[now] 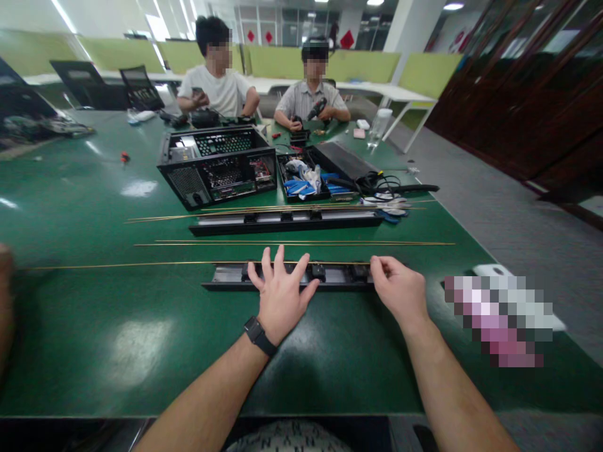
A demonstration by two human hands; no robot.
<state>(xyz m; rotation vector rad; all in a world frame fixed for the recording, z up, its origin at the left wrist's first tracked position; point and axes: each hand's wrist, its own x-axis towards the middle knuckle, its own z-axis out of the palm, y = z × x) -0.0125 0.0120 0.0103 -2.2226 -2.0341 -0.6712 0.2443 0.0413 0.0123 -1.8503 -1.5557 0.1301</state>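
A black channel rail (230, 286) with a silvery inside and several small black blocks lies on the table in front of me. Along its far edge runs a thin brass-coloured rod (117, 265), which extends far out to the left. My left hand (281, 295), with a black watch on the wrist, is spread over the middle of the rail, fingers reaching across the rod. At the rail's right end, the thumb and fingertips of my right hand (400, 285) are pinched together on the rod; the fingers partly hide that end.
Behind lie two loose rods (301, 243) and a second rail (282, 225) with more rods. Farther back are an open computer case (217, 166) and a box of gloves (304, 179). Two people sit opposite. Another person's hand (4, 295) shows at the left edge.
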